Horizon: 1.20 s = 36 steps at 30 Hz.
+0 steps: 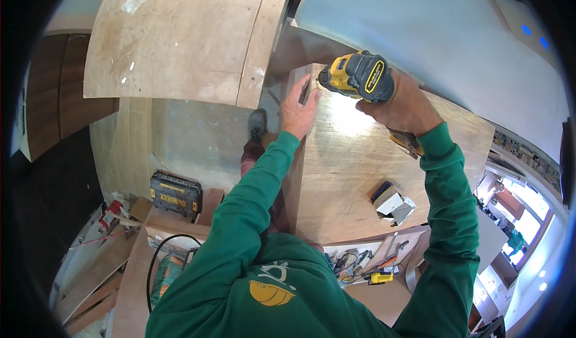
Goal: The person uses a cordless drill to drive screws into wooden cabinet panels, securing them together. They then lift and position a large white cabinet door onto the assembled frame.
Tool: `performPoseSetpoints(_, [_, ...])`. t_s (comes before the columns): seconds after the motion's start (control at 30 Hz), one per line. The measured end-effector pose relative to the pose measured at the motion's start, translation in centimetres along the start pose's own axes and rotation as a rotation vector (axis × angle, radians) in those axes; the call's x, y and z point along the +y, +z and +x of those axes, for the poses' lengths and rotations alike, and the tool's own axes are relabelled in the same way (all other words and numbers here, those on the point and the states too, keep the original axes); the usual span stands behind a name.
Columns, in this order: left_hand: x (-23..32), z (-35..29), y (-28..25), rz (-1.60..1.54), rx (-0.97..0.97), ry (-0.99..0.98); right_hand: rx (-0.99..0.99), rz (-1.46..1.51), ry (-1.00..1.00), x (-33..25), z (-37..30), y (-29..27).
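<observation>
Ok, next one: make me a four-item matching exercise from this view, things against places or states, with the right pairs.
1. Drill
2. Left hand
3. Tool case
4. White box

A. Lying on the wooden top
B. Black, left of the left sleeve
C. Gripped by the right hand
D. Near the drill's tip, at a corner

Pairs: 1-C, 2-D, 3-B, 4-A
</observation>
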<state>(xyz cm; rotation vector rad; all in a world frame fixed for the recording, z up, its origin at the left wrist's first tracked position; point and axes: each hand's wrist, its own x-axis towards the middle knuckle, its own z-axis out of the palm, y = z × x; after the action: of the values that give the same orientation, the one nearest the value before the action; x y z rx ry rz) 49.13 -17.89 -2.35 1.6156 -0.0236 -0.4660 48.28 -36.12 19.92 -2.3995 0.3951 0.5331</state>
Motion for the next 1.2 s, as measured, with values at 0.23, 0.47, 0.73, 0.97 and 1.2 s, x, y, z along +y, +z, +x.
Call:
performPoseSetpoints(0.23, [-0.3,0.0,0.1,-0.019,0.011,0.009,-0.032,-0.094,0.031,-0.6,0.3,0.1])
performPoseSetpoints(0.47, [0.6,-0.1,0.2,0.006,0.018,0.014,0.014,0.003,-0.011,0.2,0.2,0.7])
performPoseSetpoints(0.73, [-0.7,0.1,0.6,-0.12,0.013,0.017,0.03,0.006,-0.042,1.1,0.6,1.4])
performPoseSetpoints(0.97, [-0.6,0.2,0.4,-0.076,0.007,0.048,0.004,-0.088,-0.067,0.6,0.7,1.2])
performPoseSetpoints(1.2, [-0.6,0.1,0.3,-0.069,0.008,0.056,0.026,-0.069,-0.055,0.5,0.6,1.4])
